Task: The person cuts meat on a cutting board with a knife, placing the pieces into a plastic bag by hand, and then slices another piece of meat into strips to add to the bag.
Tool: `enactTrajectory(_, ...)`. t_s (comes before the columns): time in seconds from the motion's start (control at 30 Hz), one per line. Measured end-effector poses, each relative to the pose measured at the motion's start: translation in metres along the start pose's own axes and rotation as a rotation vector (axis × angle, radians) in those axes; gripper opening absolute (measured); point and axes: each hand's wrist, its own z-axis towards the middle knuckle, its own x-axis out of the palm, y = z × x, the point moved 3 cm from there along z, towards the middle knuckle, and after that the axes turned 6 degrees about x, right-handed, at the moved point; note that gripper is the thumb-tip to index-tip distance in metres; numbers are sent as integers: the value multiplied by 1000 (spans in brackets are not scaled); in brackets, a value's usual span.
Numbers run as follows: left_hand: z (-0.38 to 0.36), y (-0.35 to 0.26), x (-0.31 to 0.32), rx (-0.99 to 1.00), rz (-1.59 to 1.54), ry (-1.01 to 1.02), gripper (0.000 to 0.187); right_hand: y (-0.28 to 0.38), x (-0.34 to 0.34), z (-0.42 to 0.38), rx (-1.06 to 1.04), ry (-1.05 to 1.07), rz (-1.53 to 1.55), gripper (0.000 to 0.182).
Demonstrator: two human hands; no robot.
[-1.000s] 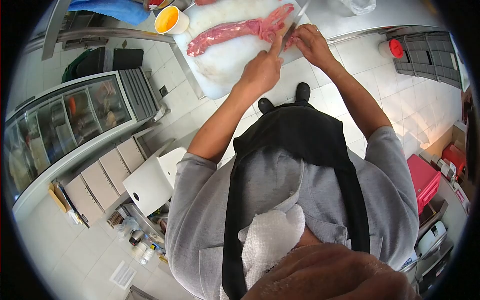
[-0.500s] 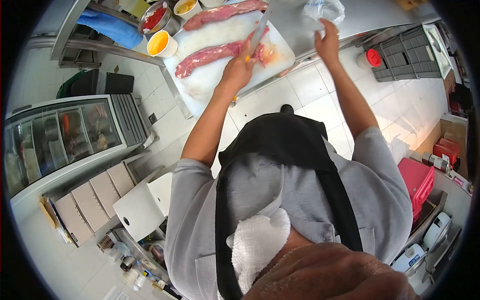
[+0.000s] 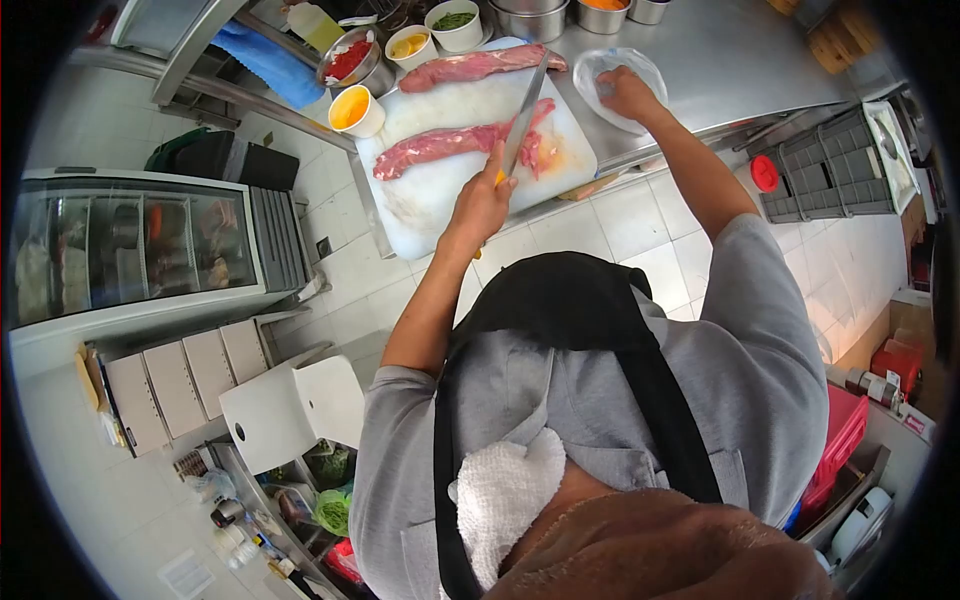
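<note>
My left hand (image 3: 482, 208) is closed on the yellow handle of a knife (image 3: 522, 118), whose long blade points up and away over the cutting board (image 3: 425, 215). Under and beside the blade lies a long piece of raw meat (image 3: 440, 148), with smaller scraps (image 3: 532, 152) at its right end. A second long piece of meat (image 3: 470, 68) rests along the board's far edge. My right hand (image 3: 630, 95) has its fingers bent inside a round, whitish, see-through plastic thing (image 3: 598, 62) on the metal counter (image 3: 720, 75); what the fingertips hold is hidden.
Left of the board stand a tub of orange-yellow contents (image 3: 357, 111), a metal bowl with red pieces (image 3: 350, 62) and a tub of yellow slices (image 3: 410, 46). Behind are a tub of chopped greens (image 3: 455, 24) and metal pots (image 3: 530, 20). A grey crate (image 3: 828, 165) stands right.
My right hand has gone from beside the plastic to inside it, and its fingers have bent. My left hand still holds the knife. The whole view has shifted, showing more of the counter.
</note>
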Motion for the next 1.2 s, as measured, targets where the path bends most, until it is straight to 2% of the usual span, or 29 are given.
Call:
enactTrajectory(0.03,2,1,-1,-5,7,-4,65,5,-3,3,-8,0,6,49)
enactTrajectory(0.1,-1,2,0,-45,-4,5,64,12,-8,-2,169,51,-189,67)
enactTrajectory(0.17,-3,3,0,-30,13,-11,64,-7,2,14,131,-31,-129,71)
enactTrajectory(0.23,-2,5,-6,-22,30,-54,65,-8,10,31,45,103,-364,74)
enactTrajectory(0.27,-2,6,-8,-13,60,-62,63,-15,12,40,-21,141,-238,59)
enactTrajectory(0.3,-3,4,-10,-4,88,-70,62,-19,9,40,-39,149,-242,59)
enactTrajectory(0.37,-6,-7,-20,-28,135,-76,61,-16,-11,39,-37,141,-222,47)
enactTrajectory(0.4,-7,-13,-26,-38,188,-70,60,3,-31,29,-61,147,-229,47)
enactTrajectory(0.47,-10,-22,-35,-96,174,-87,58,53,-76,-20,29,134,-111,40)
enactTrajectory(0.57,-10,-25,-46,-109,166,-87,52,103,-83,-63,36,146,-18,41)
enactTrajectory(0.6,-10,-26,-47,-75,165,-78,49,110,-69,-71,-123,29,70,42)
enactTrajectory(0.63,-10,-26,-48,-77,164,-80,49,116,-48,-80,-280,-91,157,46)
enactTrajectory(0.7,-10,-27,-50,-27,177,-76,40,151,-22,-99,-609,-126,128,71)
enactTrajectory(0.73,-10,-26,-51,-26,176,-78,40,166,-15,-107,-611,-127,125,71)
enactTrajectory(0.8,-13,-26,-53,54,204,-97,39,194,3,-126,-788,47,-28,94)
enactTrajectory(0.93,-24,-32,-67,88,289,-52,39,204,24,-122,-780,141,-62,101)
enactTrajectory(1.0,-34,-38,-80,71,364,50,38,202,20,-118,-746,80,-93,104)
enactTrajectory(1.2,-85,-46,-152,96,413,46,36,158,37,-98,-587,11,-85,108)
